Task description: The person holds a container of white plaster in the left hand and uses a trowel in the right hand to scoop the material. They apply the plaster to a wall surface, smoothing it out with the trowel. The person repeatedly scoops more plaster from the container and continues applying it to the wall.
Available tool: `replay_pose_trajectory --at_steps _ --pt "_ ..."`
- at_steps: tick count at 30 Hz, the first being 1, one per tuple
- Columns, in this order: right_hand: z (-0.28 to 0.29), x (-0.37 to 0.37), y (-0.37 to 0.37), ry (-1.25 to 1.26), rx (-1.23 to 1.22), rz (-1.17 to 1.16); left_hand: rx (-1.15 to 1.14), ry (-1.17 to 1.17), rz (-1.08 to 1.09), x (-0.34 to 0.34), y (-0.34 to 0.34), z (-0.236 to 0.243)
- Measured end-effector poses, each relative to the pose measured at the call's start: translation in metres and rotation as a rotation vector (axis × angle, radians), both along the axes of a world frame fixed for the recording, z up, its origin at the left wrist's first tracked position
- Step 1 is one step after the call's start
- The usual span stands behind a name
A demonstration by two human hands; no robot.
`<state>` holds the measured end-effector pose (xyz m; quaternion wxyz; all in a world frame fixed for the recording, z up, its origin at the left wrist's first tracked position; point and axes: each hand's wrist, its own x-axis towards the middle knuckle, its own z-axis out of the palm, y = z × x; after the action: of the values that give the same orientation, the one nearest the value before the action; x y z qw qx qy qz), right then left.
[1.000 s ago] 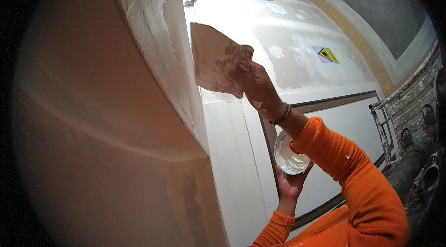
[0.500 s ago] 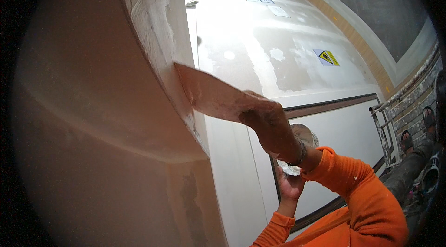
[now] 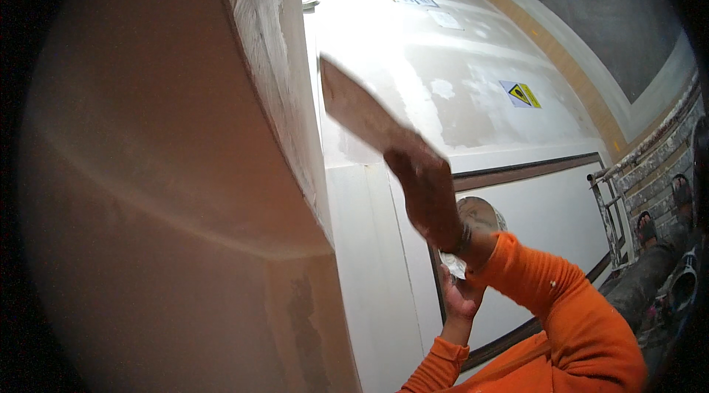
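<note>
The left of the view is filled by a broad brown surface [image 3: 170, 171], bordered by a pale, roughly plastered edge [image 3: 269, 53]. Beyond it are seen a pale patched wall [image 3: 473, 112], a white panel [image 3: 543, 208] framed in dark brown and, at the upper right, a dark grey panel [image 3: 598, 16]. 2 orange sleeves [image 3: 561, 293] are worn. A wide, flat blade [image 3: 358, 106] is clamped in the right hand [image 3: 428, 197], its far end held near the plastered edge; whether the 2 touch cannot be told. A round container [image 3: 481, 212], partly hidden behind the right wrist, is held from below by the left hand [image 3: 461, 300], whose fingers are mostly hidden. A yellow warning sign [image 3: 521, 94] is fixed to the patched wall.
</note>
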<state>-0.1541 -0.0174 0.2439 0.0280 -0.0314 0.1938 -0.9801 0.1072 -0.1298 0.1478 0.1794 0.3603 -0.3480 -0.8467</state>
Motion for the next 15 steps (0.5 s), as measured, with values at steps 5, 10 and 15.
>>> replay_pose_trajectory --at_steps 5,10,15 --pt "0.016 -0.040 0.000 0.098 -0.285 -0.203 -0.094 -0.079 0.007 -0.020 0.026 0.014" --pt "0.003 0.008 -0.012 0.306 -0.123 -0.326 0.165 0.124 -0.024 0.019 -0.019 -0.013" --pt "-0.029 0.071 -0.036 0.294 -0.184 0.050 0.129 0.102 -0.134 0.022 -0.011 -0.015"
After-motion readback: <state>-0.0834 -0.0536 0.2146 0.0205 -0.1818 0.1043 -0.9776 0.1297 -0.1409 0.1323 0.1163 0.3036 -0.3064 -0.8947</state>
